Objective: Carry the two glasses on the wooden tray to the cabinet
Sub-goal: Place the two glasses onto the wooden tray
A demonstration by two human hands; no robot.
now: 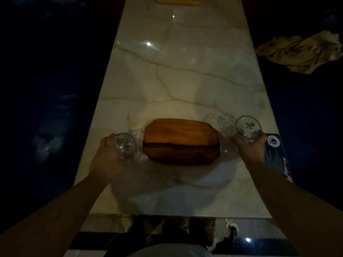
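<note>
A wooden tray lies bare on the pale marble table, near its front end. My left hand holds a clear glass just left of the tray. My right hand grips a second clear glass to the tray's right, tilted so its printed base faces me. Both glasses are off the tray.
A dark blue card lies at the table's right edge by my right hand. A crumpled tan cloth sits on the dark surface to the right. Another wooden item shows at the table's far end. Dark floor flanks the table.
</note>
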